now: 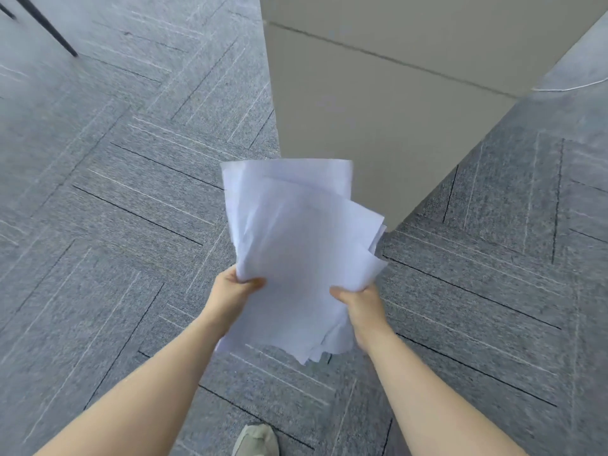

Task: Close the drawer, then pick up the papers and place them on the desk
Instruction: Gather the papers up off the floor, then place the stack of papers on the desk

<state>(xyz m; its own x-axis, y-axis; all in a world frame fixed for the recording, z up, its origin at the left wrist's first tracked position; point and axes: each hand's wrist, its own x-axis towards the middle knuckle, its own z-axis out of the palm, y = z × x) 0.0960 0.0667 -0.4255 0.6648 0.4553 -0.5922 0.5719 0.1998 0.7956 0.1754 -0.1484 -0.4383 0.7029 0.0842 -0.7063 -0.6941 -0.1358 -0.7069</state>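
A loose, crumpled stack of white papers (296, 255) is held out in front of me above the carpet. My left hand (235, 291) grips its left edge, thumb on top. My right hand (357, 301) grips its right edge the same way. Behind the papers stands a beige drawer cabinet (371, 103); a thin seam runs across its front and no drawer sticks out. The desk top is not in view.
Grey carpet tiles (115, 225) with line patterns cover the floor on both sides of the cabinet. A dark furniture leg (49, 29) crosses the top left corner. My shoe (256, 441) shows at the bottom edge. A white cable (572, 86) lies at the far right.
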